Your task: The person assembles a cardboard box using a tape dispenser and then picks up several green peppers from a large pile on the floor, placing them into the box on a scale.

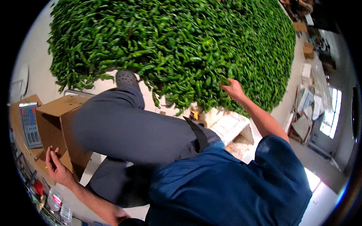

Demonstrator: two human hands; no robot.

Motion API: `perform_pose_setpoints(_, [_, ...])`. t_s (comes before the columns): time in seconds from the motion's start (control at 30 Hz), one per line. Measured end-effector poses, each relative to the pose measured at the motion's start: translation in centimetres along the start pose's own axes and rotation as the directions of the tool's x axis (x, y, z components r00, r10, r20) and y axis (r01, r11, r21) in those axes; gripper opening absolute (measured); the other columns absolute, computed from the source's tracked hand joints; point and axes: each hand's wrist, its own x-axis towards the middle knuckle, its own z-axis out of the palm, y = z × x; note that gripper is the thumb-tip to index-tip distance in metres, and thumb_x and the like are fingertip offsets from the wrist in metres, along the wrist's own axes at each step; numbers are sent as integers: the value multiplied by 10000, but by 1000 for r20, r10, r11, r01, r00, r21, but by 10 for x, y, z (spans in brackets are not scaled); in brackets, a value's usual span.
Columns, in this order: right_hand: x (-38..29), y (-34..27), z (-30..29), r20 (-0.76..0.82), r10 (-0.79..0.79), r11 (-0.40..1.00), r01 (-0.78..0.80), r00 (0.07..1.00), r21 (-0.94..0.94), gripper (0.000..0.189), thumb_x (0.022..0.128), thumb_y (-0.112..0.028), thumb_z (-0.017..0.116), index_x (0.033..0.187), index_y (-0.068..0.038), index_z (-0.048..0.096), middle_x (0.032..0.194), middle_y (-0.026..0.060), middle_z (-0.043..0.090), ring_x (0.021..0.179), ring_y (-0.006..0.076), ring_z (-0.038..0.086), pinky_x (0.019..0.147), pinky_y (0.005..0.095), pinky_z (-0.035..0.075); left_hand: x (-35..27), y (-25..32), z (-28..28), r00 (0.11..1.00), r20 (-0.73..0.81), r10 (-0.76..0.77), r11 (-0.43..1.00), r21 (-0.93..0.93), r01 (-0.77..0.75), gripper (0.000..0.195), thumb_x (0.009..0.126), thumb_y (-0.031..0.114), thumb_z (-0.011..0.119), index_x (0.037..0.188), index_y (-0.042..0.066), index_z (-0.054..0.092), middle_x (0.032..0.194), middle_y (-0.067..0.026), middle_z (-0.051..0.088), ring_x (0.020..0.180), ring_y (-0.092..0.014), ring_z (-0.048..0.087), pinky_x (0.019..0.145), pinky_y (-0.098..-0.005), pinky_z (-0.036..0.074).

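Note:
A broad heap of long green chili peppers covers the light floor in front of me. At its near right edge my right hand pinches a green pepper between thumb and fingers. My left hand is by the opening of a cardboard box, its fingers loosely bent and apart with nothing in them. From this angle I cannot tell whether that hand touches the box. Only part of the box's inside shows.
My clog-clad foot is against the pile's near edge. A grey keypad device stands beside the box. Near my hip are a worn white block-like container and a yellow-and-black object. Plastic bottles lie lower left.

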Motion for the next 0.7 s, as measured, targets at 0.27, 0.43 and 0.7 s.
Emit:
perform_pose_setpoints(0.27, [161, -237, 91, 19, -139, 962, 130, 990, 242, 291, 823, -287, 648, 951, -26, 669, 695, 142, 636, 630, 237, 612, 599, 385, 483, -12, 4, -13, 994, -94, -49, 994, 92, 58, 237, 983, 90, 545, 1167, -36, 625, 1090, -120, 676, 913, -157, 640, 822, -275, 487])
perform_pose_setpoints(0.43, [246, -322, 125, -101, -606, 787, 576, 789, -221, 228, 791, -223, 624, 956, -77, 682, 870, 195, 669, 819, 370, 642, 729, 470, 518, -7, 15, -8, 991, -110, -80, 991, 99, 91, 228, 984, 62, 527, 1164, -41, 622, 1097, -129, 667, 924, -157, 626, 840, -281, 483])
perform_pose_setpoints(0.7, [320, -368, 158, 382, -618, 419, 699, 687, -579, 275, 819, -115, 539, 1075, -139, 638, 1066, 139, 638, 967, 339, 646, 774, 453, 538, -1, 28, -4, 998, -34, -47, 998, 47, 48, 230, 986, 29, 499, 1174, -49, 606, 1118, -143, 651, 938, -172, 635, 844, -286, 481])
